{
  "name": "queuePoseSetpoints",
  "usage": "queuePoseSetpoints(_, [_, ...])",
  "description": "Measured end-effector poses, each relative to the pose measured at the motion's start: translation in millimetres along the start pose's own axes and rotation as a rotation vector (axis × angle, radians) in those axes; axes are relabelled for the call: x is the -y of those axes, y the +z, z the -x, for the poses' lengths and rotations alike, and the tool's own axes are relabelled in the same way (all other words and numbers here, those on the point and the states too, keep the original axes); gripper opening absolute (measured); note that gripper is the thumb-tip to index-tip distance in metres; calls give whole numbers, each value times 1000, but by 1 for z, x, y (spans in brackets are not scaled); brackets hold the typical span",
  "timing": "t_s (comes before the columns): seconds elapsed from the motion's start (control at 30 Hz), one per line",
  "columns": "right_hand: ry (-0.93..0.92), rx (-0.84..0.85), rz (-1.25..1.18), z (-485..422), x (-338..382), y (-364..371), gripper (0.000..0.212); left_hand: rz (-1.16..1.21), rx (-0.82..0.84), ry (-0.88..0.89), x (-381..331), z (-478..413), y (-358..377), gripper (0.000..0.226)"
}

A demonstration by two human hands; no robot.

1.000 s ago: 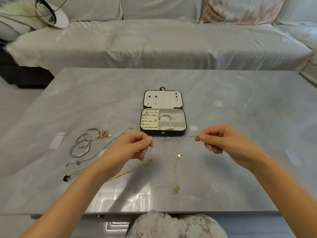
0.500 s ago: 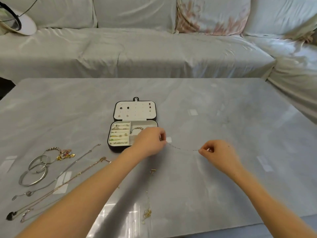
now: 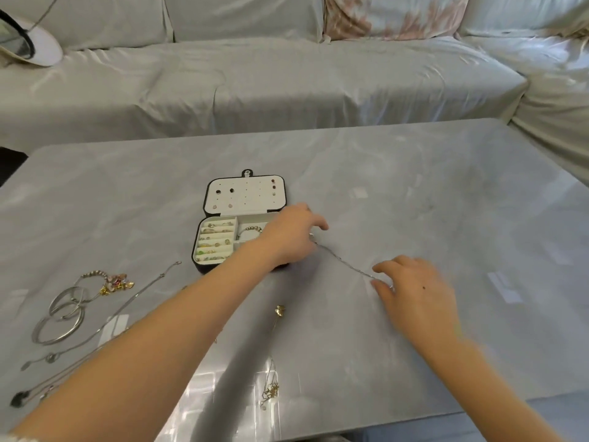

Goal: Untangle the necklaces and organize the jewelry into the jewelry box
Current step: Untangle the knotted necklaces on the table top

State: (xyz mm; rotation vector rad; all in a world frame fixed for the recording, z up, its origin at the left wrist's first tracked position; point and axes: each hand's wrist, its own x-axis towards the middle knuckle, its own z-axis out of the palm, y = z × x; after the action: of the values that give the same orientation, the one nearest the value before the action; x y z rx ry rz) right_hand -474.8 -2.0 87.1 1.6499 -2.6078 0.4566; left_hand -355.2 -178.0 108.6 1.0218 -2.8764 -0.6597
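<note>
An open black jewelry box stands mid-table, with rings in its left slots, a beaded bracelet in a right compartment and studs on the lid panel. My left hand hovers over the box's right side, pinching one end of a thin silver chain. The chain runs straight down-right to my right hand, whose thumb and forefinger hold the other end low over the table, the other fingers spread. A gold necklace lies in front of me.
At the table's left lie silver bangles, a charm bracelet and several long chains, one with a dark pendant. A covered sofa stands behind the grey marble table, with a hat on it.
My left hand has carried its chain end forward over the box's right side. My right hand has dropped toward the table and its fingers have spread. The view shifted right.
</note>
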Motion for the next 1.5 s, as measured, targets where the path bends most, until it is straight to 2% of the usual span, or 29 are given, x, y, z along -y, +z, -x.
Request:
queuePoseSetpoints(0.03, [-56,-20,-112,3,12,0,18,36,-44,-11,2,13,-6,33])
queuePoseSetpoints(0.1, [-179,113,-273,7,39,8,26,83,-84,-37,7,41,-15,26])
queuePoseSetpoints(0.17, [-286,266,-182,4,61,29,36,173,-98,-104,16,67,-19,20])
queuePoseSetpoints(0.2, [-339,289,-128,2,68,38,37,234,-107,-142,20,78,-19,18])
queuePoseSetpoints(0.3, [-453,280,-88,-4,81,53,26,377,-153,-235,33,104,-11,16])
queuePoseSetpoints(0.4, [-524,353,-102,-7,81,53,15,520,-149,-314,38,124,6,15])
queuePoseSetpoints(0.5, [-576,359,-119,-3,80,49,15,655,-124,-350,35,131,25,19])
queuePoseSetpoints(0.6, [-441,363,-240,5,84,29,19,859,-53,-335,25,134,36,30])
queuePoseSetpoints(0.67, [-332,331,-346,9,88,4,17,1091,31,-247,18,137,37,38])
queuePoseSetpoints(0.73, [-245,269,-489,10,90,-23,15,1210,106,-155,13,140,35,38])
queuePoseSetpoints(0.87, [-136,231,-893,11,93,-78,18,1241,135,-71,3,143,28,23])
queuePoseSetpoints(1.0, [-3,162,-1260,11,86,-116,19,1273,127,-77,-1,143,19,9])
queuePoseSetpoints(1.13, [156,51,-1394,14,58,-115,19,1190,109,-83,4,140,10,18])
queuePoseSetpoints(1.3, [334,7,-1417,30,16,-78,17,1023,92,-178,8,107,0,25])
queuePoseSetpoints(1.4, [433,-12,-1358,36,-4,-48,17,851,32,-223,3,74,6,21])
queuePoseSetpoints(1.5, [483,-24,-1173,39,-24,-16,16,547,-60,-192,-3,42,21,19])
